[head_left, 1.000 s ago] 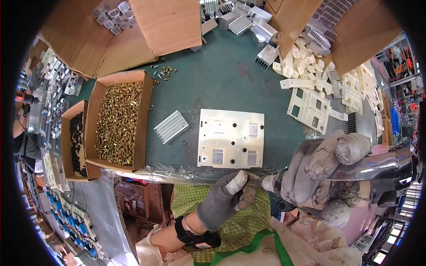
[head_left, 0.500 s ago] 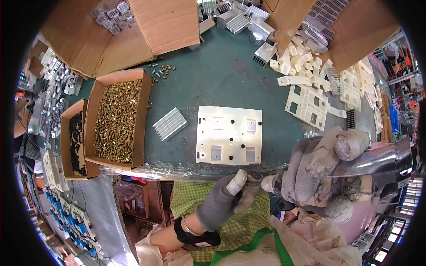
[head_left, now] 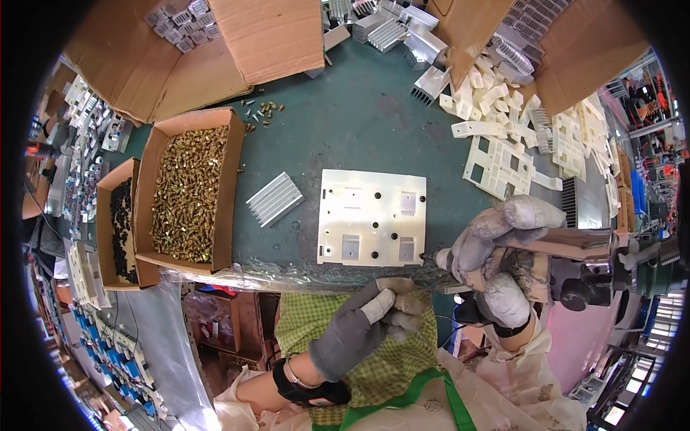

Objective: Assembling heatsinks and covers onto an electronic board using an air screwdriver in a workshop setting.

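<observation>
A flat cream plate (head_left: 363,224) with square openings and several black screws lies on the green table before me. My right hand (head_left: 496,251), in a worn grey glove with whitish fingertips, grips a power screwdriver (head_left: 575,248) held sideways. Its tip points left, close to the plate's lower right corner; whether it touches cannot be made out. Below the plate's front edge, over my checked apron, my left hand (head_left: 363,323) wears a grey glove. Its thumb and fingers are pinched together, and anything between them is hidden. A silver finned heat sink (head_left: 276,200) lies left of the plate.
On the left stand a cardboard tray of brass-coloured screws (head_left: 188,197) and a narrower box of black screws (head_left: 122,230). Cream plastic parts (head_left: 496,169) are heaped at right. Heat sinks (head_left: 388,32) and large cardboard boxes (head_left: 277,43) line the back.
My right hand has swung the screwdriver from pointing away at the right to lying level, its tip now by the plate's corner. The left hand has drawn slightly back from the right hand.
</observation>
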{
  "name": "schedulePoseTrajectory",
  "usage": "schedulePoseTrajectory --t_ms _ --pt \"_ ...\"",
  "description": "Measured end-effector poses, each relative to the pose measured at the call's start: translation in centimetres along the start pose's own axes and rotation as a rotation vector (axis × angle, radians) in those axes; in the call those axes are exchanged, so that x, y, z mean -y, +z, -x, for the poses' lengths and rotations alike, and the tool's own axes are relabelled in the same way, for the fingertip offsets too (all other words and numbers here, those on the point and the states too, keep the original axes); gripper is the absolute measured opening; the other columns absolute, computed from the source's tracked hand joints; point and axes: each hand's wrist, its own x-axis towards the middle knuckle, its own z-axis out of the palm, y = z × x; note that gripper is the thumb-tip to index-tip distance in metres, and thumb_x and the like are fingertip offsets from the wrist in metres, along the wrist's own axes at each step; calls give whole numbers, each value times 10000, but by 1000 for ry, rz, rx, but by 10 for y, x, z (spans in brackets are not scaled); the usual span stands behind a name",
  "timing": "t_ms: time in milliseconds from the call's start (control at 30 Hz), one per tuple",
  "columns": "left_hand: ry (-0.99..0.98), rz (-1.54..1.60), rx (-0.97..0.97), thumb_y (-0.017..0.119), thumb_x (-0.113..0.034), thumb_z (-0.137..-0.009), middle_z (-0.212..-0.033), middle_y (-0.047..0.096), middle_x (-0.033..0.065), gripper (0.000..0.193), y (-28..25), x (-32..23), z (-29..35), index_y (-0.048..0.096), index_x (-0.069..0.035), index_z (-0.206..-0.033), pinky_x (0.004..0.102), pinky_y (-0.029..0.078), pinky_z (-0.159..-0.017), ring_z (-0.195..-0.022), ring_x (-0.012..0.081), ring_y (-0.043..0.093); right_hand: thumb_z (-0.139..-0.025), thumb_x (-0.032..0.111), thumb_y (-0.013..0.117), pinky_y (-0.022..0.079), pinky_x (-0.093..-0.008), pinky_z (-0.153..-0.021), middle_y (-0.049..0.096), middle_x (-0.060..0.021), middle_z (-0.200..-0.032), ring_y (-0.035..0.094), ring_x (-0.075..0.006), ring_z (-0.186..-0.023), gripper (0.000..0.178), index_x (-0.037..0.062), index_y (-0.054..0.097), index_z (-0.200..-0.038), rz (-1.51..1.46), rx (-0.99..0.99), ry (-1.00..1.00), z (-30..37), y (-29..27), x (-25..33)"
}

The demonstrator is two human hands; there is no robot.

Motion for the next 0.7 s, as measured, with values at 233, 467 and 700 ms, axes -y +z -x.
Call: schedulePoseTrajectory --t_ms 233,467,700 --pt "-24 -55 -133 545 -298 -954 -813 554 25 285 -1 0 -5 542 -57 -1106 259 377 -621 -684 119 481 -766 144 771 519 -306 -703 567 -107 -896 579 -169 -764 445 57 495 -1104 460 -7 -154 -6 17 -4" --pt "-6 -23 -105 575 -293 -943 -799 539 7 271 -5 2 -4 557 -58 -1077 245 365 -601 -660 103 461 -808 234 752 504 -302 -703 521 -123 -1085 571 -160 -842 636 83 374 -1297 390 151 -203 -19 19 -1" --pt "5 36 -61 579 -318 -944 -800 550 -8 278 -10 4 -6 566 -71 -1069 231 363 -586 -658 82 476 -742 -54 682 503 -275 -716 547 -176 -1135 615 -192 -881 668 16 369 -1327 193 81 -213 -15 20 -8"
